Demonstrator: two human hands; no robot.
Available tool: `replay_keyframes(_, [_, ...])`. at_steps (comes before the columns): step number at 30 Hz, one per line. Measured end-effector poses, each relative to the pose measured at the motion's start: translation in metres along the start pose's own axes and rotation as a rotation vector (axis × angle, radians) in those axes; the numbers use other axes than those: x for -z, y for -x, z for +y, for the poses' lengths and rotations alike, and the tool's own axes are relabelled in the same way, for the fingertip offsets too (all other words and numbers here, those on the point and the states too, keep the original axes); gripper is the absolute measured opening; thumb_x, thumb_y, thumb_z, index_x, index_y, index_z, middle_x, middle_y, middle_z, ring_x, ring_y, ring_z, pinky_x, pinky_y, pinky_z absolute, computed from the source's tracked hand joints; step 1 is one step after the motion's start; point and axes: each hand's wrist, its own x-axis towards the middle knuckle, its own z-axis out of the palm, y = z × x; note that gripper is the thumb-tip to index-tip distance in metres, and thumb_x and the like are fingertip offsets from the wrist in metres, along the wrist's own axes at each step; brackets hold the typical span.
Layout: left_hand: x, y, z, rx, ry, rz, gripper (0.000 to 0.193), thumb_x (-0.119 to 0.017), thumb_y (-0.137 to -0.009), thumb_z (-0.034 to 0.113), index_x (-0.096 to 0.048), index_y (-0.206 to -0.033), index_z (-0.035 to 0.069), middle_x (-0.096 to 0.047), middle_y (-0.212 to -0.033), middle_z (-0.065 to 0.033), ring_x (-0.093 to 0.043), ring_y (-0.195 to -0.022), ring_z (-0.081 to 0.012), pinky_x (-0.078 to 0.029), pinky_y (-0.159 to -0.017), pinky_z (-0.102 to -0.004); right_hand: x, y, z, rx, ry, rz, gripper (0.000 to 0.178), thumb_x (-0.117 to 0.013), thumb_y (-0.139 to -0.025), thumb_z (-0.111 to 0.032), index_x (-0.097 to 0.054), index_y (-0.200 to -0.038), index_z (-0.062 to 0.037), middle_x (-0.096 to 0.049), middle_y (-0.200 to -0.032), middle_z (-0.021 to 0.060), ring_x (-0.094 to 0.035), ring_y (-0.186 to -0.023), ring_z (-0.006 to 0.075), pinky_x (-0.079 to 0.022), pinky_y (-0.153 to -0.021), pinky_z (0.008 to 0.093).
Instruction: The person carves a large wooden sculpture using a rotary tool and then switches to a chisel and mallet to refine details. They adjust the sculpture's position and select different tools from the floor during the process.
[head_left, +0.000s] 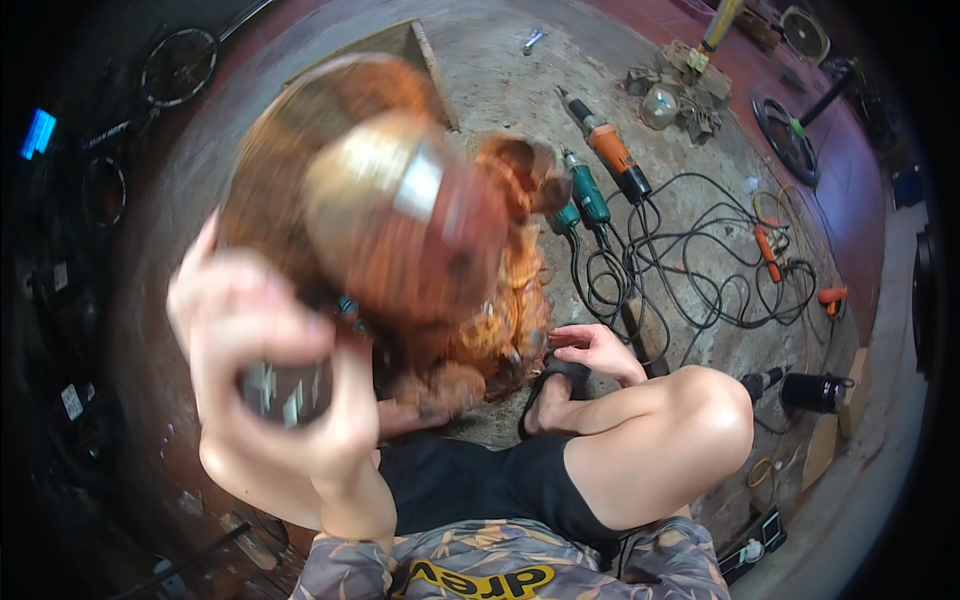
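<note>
A large, glossy carved wood piece (400,215) in reddish brown and orange stands before me, its rounded top smeared by motion. Its knobbly lower part (510,310) reaches down near my feet. Raised at the left of the carving, my left hand (270,350) is blurred, its fingers and thumb curled into a ring. Inside that ring is a dark patch with pale flecks, which I cannot make out. My right hand (602,354) rests low by my right foot, fingers loosely stretched toward the carving's base. Nothing shows in it; whether its fingertips touch the wood is unclear.
An orange power tool (615,155) and a green one (588,190) lie beyond the carving on the right. Tangled black cables (690,255) spread over the concrete floor. A black cylinder (813,393) stands by my right knee. Behind the carving is a wooden panel (425,60).
</note>
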Motion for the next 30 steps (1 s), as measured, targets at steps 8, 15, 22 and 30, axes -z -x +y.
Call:
replay_keyframes(8, [-0.062,-0.076,-0.129,0.173,0.321,0.033,0.021,-0.064,-0.062,-0.007,-0.062,-0.08,0.003,-0.062,-0.098,-0.0044,-0.06,-0.096,-0.0194,-0.044,-0.094,-0.0303,-0.005,0.006,0.015,0.011,-0.061,0.127,0.04,-0.068,-0.09,-0.005,-0.062,-0.13,0.0002,-0.069,-0.121,0.0152,-0.066,-0.106,0.0165,-0.052,-0.093,0.0306])
replay_keyframes(15, [-0.092,-0.112,-0.245,0.466,0.506,-0.059,0.027,-0.065,-0.06,-0.008,-0.066,-0.084,0.004,-0.07,-0.105,-0.0084,-0.062,-0.086,-0.0164,-0.051,-0.071,-0.0281,-0.036,-0.002,0.05,-0.026,-0.195,0.113,0.038,-0.067,-0.092,-0.002,-0.061,-0.128,0.0047,-0.069,-0.119,0.0127,-0.064,-0.11,0.0177,-0.049,-0.097,0.0291])
replay_keyframes(22, [-0.076,-0.103,-0.29,0.626,0.367,-0.041,0.024,-0.063,-0.061,-0.008,-0.062,-0.081,0.005,-0.056,-0.071,0.0004,-0.051,-0.063,-0.0107,-0.041,-0.055,-0.0252,-0.028,-0.026,0.052,-0.209,-0.267,0.139,0.056,-0.059,-0.101,-0.024,-0.039,-0.149,-0.0036,-0.064,-0.125,0.0167,-0.068,-0.099,0.0208,-0.054,-0.082,0.033])
replay_keyframes(30, [-0.056,-0.093,-0.311,0.681,0.429,-0.046,0.025,-0.064,-0.06,-0.01,-0.064,-0.081,0.004,-0.058,-0.071,-0.0001,-0.053,-0.063,-0.0105,-0.041,-0.055,-0.0254,-0.022,-0.1,0.01,-0.256,-0.394,0.12,0.081,-0.038,-0.098,-0.069,-0.028,-0.156,-0.0136,-0.047,-0.139,0.0224,-0.065,-0.087,0.0244,-0.055,-0.077,0.0363])
